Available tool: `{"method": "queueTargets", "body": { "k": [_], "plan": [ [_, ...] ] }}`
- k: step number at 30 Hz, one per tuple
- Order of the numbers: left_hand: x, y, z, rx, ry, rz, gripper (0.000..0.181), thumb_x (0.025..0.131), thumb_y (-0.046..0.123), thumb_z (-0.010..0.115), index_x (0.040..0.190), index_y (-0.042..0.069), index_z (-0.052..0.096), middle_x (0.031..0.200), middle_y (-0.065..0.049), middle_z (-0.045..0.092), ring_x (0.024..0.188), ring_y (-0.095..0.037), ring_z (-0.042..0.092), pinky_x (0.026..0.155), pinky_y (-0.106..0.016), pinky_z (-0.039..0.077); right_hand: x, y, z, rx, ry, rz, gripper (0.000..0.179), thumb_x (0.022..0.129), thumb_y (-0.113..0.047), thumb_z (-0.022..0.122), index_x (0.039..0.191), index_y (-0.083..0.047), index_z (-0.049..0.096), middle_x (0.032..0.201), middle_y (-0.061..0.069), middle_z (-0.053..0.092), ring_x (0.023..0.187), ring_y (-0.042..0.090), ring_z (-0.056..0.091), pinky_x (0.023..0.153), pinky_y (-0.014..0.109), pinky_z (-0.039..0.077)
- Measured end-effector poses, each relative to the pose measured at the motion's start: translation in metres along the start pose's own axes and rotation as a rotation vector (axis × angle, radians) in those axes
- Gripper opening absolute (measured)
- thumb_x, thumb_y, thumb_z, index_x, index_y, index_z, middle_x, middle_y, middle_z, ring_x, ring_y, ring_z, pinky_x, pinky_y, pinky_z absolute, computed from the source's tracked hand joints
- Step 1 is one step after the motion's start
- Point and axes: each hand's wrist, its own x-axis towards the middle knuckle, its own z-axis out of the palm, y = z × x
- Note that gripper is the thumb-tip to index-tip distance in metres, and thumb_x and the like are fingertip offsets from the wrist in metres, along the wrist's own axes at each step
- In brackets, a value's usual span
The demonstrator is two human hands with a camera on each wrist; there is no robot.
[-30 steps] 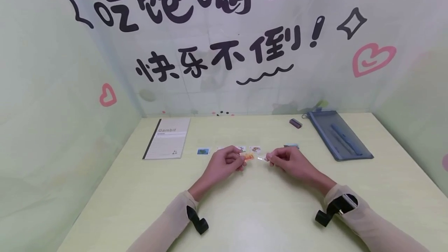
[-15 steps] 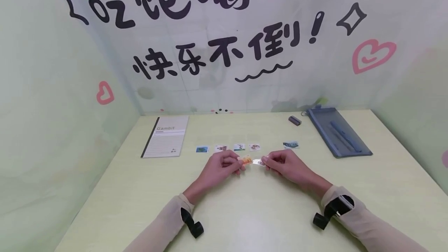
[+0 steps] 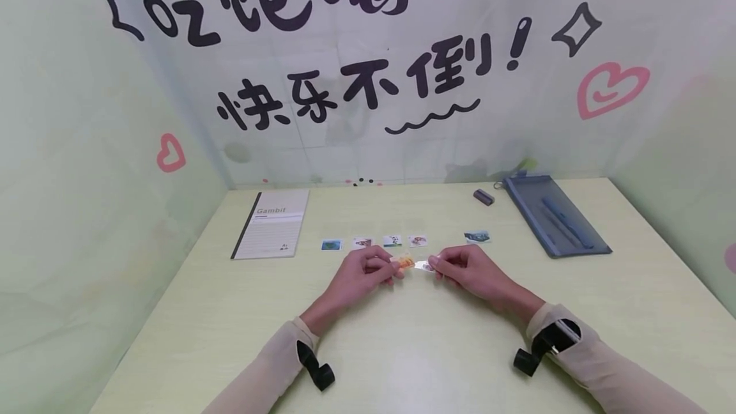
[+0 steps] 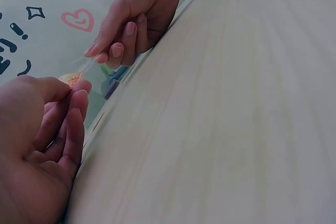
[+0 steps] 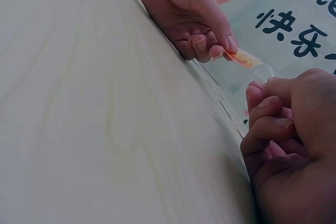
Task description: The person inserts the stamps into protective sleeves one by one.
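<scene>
My left hand [image 3: 365, 271] pinches a small orange picture stamp [image 3: 406, 262] between thumb and fingers near the middle of the table. Facing it, my right hand [image 3: 477, 270] pinches a small glossy, whitish piece [image 3: 423, 266] with a bit of picture beside the thumb. The two pieces nearly meet edge to edge in the head view. From the right wrist, a clear film [image 5: 266, 70] spans between the orange stamp [image 5: 244, 59] and the right fingertips. Several small picture stamps [image 3: 393, 241] lie in a row just beyond the hands, and a bluish one [image 3: 478, 236] lies farther right.
A notebook [image 3: 272, 225] lies at the back left. At the back right are a blue mesh zip pouch [image 3: 535, 209] with pens in it and a small dark eraser-like block [image 3: 483, 197]. A printed cloth wall [image 3: 345, 158] rises behind the table [image 3: 402, 350].
The hands have drawn slightly closer together, and the pieces they pinch now almost meet. The view has shifted a little, and the row of stamps shows more fully. The last half second shows little movement.
</scene>
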Motion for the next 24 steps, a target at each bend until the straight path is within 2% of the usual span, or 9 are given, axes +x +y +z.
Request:
{"method": "queueTargets", "body": {
  "k": [5,11,14,18,21,24],
  "plan": [
    [-0.0007,0.0014,0.0013,0.0,-0.004,-0.007,0.02,0.105,0.031,0.074,0.109,0.012,0.071,0.1,0.0,0.085,0.088,-0.014,0.075,0.098,-0.027,0.046,-0.0007,0.0001,0.0,0.003,0.0,-0.005,0.033,0.106,-0.038,0.072,0.105,-0.006,0.079,0.087,0.005,0.067,0.078,0.016,0.054,0.066,0.024,0.045],
    [-0.002,0.0025,0.0011,0.01,0.002,-0.009,0.019,0.105,0.032,0.074,0.109,0.013,0.071,0.099,0.0,0.085,0.091,-0.014,0.074,0.094,-0.027,0.047,-0.0006,0.0009,0.0013,-0.008,0.003,-0.019,0.031,0.105,-0.04,0.073,0.107,-0.01,0.081,0.095,0.006,0.072,0.08,0.017,0.056,0.067,0.024,0.047],
    [-0.0018,0.0019,0.0012,-0.001,0.003,-0.011,0.019,0.105,0.031,0.074,0.108,0.012,0.071,0.099,-0.002,0.085,0.089,-0.014,0.073,0.104,-0.027,0.044,-0.0007,0.0012,0.0027,-0.008,0.003,-0.031,0.03,0.104,-0.039,0.074,0.108,-0.011,0.082,0.099,0.006,0.075,0.079,0.016,0.058,0.069,0.024,0.049],
    [-0.0012,0.0015,0.0014,-0.019,0.002,-0.012,0.021,0.105,0.031,0.075,0.106,0.01,0.071,0.099,-0.004,0.085,0.085,-0.015,0.073,0.108,-0.028,0.041,-0.001,0.0008,0.0043,0.003,-0.005,-0.04,0.03,0.102,-0.039,0.077,0.111,-0.01,0.083,0.096,0.008,0.077,0.073,0.015,0.058,0.067,0.024,0.05],
    [-0.0009,0.0015,0.0014,-0.011,0.004,-0.011,0.02,0.105,0.032,0.075,0.107,0.012,0.071,0.098,-0.002,0.085,0.088,-0.014,0.072,0.106,-0.032,0.043,-0.0012,0.0004,0.0054,0.016,-0.015,-0.038,0.032,0.1,-0.039,0.079,0.114,-0.01,0.081,0.095,0.009,0.08,0.069,0.013,0.059,0.064,0.025,0.05],
    [-0.0004,0.0017,0.0015,-0.005,0.01,-0.005,0.02,0.105,0.033,0.074,0.107,0.013,0.071,0.098,0.0,0.085,0.092,-0.014,0.072,0.117,-0.037,0.039,-0.0017,0.0,0.0062,0.029,-0.027,-0.04,0.034,0.1,-0.039,0.08,0.116,-0.009,0.079,0.097,0.011,0.082,0.066,0.012,0.06,0.064,0.025,0.051]
  ]
}}
